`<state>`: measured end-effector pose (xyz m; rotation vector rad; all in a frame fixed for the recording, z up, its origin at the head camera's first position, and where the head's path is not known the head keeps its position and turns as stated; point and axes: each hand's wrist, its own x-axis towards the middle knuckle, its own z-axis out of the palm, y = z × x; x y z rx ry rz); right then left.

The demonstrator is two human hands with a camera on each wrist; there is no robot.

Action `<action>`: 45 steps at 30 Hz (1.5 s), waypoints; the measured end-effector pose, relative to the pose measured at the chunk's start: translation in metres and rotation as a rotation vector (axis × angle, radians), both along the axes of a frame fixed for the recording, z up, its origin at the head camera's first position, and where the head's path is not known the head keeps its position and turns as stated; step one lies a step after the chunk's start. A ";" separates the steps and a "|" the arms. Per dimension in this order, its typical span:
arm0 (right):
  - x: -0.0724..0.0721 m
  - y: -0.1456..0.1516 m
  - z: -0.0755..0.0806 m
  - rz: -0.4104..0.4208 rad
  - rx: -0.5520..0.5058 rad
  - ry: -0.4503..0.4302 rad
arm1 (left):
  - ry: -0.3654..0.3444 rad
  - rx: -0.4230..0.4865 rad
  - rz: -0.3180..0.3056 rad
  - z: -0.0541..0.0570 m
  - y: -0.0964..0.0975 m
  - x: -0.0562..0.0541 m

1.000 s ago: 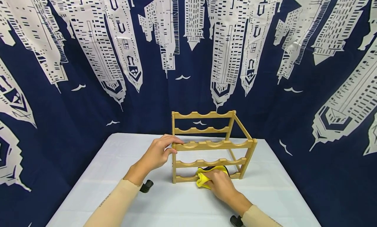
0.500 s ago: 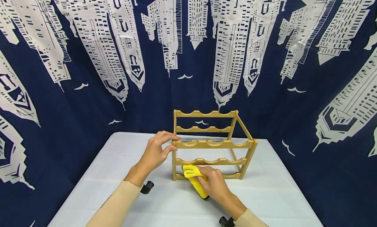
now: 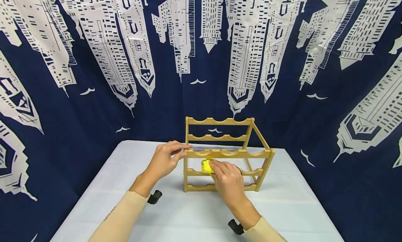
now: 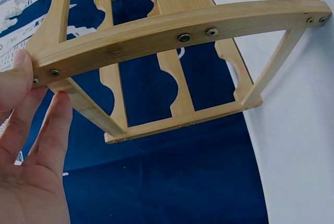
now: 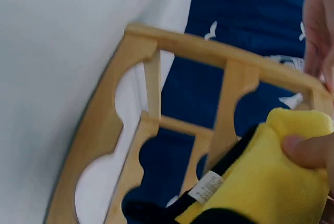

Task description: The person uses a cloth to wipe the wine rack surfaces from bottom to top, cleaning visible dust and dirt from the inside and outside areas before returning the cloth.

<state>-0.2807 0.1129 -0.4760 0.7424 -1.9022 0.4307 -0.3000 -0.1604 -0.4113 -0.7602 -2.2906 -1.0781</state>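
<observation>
A light wooden wine rack [image 3: 227,153] with scalloped rails stands on the white table. My left hand [image 3: 164,160] pinches its front left post near the top corner; in the left wrist view the thumb [image 4: 18,78] lies on one side and the fingers [image 4: 55,125] on the other. My right hand [image 3: 229,181] holds a bunched yellow cloth [image 3: 206,166] at the middle front rail. The right wrist view shows the thumb pressed into the cloth [image 5: 271,182], with its black edging and a white label. The hand covers part of the lower rails in the head view.
A white cloth covers the table [image 3: 188,217]. Behind it hangs a navy curtain [image 3: 157,120] printed with white upside-down buildings. Black wrist camera mounts [image 3: 154,197] show under both forearms.
My right hand has moved the yellow cloth leftward along the bottom front rail, then up to the middle rail. My left hand has stayed at the rack's corner, its fingers shifting slightly.
</observation>
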 end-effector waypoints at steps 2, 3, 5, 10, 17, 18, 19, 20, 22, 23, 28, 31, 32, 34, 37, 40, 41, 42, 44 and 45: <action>-0.002 -0.010 -0.003 -0.003 -0.006 -0.088 | -0.015 -0.001 0.005 0.000 0.000 0.001; -0.002 -0.016 -0.004 0.017 -0.036 -0.165 | -0.019 0.000 0.007 0.000 0.001 0.001; -0.001 -0.026 -0.005 0.061 -0.145 -0.341 | -0.027 0.007 0.000 -0.001 0.001 0.002; -0.004 -0.045 -0.006 0.188 -0.506 -0.630 | -0.030 0.003 -0.006 0.000 0.002 0.001; -0.013 -0.062 -0.009 0.332 -0.629 -0.755 | -0.049 -0.006 0.022 0.006 0.002 0.002; -0.015 -0.063 -0.010 0.327 -0.597 -0.737 | -0.048 -0.006 0.018 0.006 0.002 0.002; -0.016 -0.065 -0.010 0.322 -0.563 -0.710 | -0.044 -0.006 0.013 0.007 0.003 0.002; -0.017 -0.066 -0.011 0.305 -0.518 -0.673 | -0.042 -0.006 0.008 0.007 0.003 0.002; -0.019 -0.067 -0.013 0.270 -0.420 -0.590 | -0.034 -0.005 0.002 0.008 0.004 0.002; -0.020 -0.067 -0.014 0.257 -0.373 -0.547 | -0.030 -0.004 0.000 0.008 0.004 0.002; -0.020 -0.066 -0.020 0.201 -0.189 -0.401 | -0.036 0.007 -0.009 0.006 0.006 0.002; -0.020 -0.064 -0.021 0.150 -0.118 -0.349 | -0.045 -0.001 -0.021 0.006 0.007 0.001; -0.020 -0.063 -0.020 0.134 -0.092 -0.340 | -0.046 -0.004 -0.022 0.006 0.007 0.001; -0.020 -0.061 -0.018 0.099 -0.026 -0.317 | -0.038 -0.011 -0.022 0.007 0.006 0.001; -0.019 -0.057 -0.016 0.049 0.086 -0.293 | -0.026 -0.029 -0.010 0.008 0.005 0.001; -0.017 -0.050 -0.014 0.022 0.167 -0.275 | -0.021 -0.046 -0.001 0.007 0.003 0.002; -0.017 -0.048 -0.013 0.025 0.173 -0.279 | -0.021 -0.050 0.003 0.007 0.003 0.002; -0.016 -0.045 -0.013 0.039 0.167 -0.291 | -0.020 -0.053 0.007 0.007 0.003 0.002; -0.014 -0.038 -0.010 0.081 0.109 -0.339 | -0.018 -0.053 0.009 0.007 0.002 0.003; -0.012 -0.034 -0.009 0.108 0.064 -0.369 | -0.015 -0.053 0.008 0.007 0.002 0.004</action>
